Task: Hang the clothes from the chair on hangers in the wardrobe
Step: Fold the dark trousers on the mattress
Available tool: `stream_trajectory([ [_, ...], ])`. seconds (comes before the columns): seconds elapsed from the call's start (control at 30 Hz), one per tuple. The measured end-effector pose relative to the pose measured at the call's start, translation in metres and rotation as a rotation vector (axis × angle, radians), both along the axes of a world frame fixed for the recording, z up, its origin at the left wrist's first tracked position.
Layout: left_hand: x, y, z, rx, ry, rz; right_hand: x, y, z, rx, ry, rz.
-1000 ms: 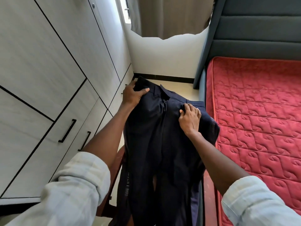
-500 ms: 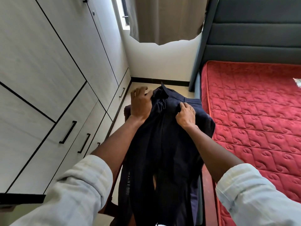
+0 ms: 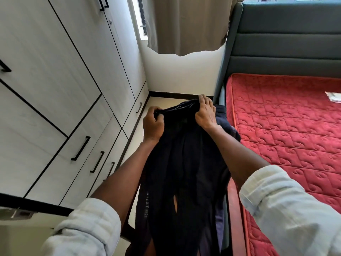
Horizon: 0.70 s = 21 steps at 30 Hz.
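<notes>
Both hands (image 3: 153,124) (image 3: 205,115) shifted — gripping trousers (image 3: 184,163).

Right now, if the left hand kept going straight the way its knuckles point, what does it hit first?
The left hand, gripping the dark trousers at the waistband, points away from the person toward the far wall. Past the fabric, bare floor, then likely the dark skirting board. Depth is unclear from this single view.

Tight corridor here: the wardrobe (image 3: 60,85) walls off the left side, doors closed, black handles (image 3: 80,148) sticking out into the lane. On the right the bed (image 3: 287,130) and its grey headboard (image 3: 284,45) block the way. Between them a narrow strip of floor (image 3: 162,103) runs to the far wall, and the dark trousers (image 3: 184,163) fill most of it. Above them, under the curtain (image 3: 188,24), there's open air.
</notes>
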<state>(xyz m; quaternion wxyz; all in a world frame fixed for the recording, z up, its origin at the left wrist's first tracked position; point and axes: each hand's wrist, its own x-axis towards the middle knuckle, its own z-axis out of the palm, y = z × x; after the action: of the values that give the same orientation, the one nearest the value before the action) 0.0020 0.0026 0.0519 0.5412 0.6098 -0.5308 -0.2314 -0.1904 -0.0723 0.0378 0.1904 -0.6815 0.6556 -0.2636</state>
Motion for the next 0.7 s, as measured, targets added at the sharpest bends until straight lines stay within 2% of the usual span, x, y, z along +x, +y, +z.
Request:
stream_trajectory([
  [0.1,0.010,0.005,0.023,-0.021,0.142,0.112,-0.002,0.007,0.011,0.009,0.163,0.064],
  [0.17,0.017,0.007,0.033,-0.032,0.175,0.110,-0.004,0.015,0.012,0.004,0.300,0.094],
  [0.23,0.024,0.015,0.041,-0.035,0.195,0.077,-0.003,0.030,0.014,-0.032,0.349,0.087],
  [0.33,0.028,0.036,0.055,-0.024,0.247,-0.001,-0.001,0.053,0.021,-0.076,0.329,0.112],
  [0.5,0.037,0.096,0.080,-0.038,0.196,-0.197,0.017,0.124,0.042,0.079,0.371,0.328],
  [0.63,0.058,0.159,0.089,-0.101,0.236,-0.092,0.027,0.214,0.045,0.071,0.181,0.228],
  [0.7,0.072,0.194,0.091,-0.144,0.274,-0.006,0.027,0.260,0.044,-0.004,0.188,0.166],
])
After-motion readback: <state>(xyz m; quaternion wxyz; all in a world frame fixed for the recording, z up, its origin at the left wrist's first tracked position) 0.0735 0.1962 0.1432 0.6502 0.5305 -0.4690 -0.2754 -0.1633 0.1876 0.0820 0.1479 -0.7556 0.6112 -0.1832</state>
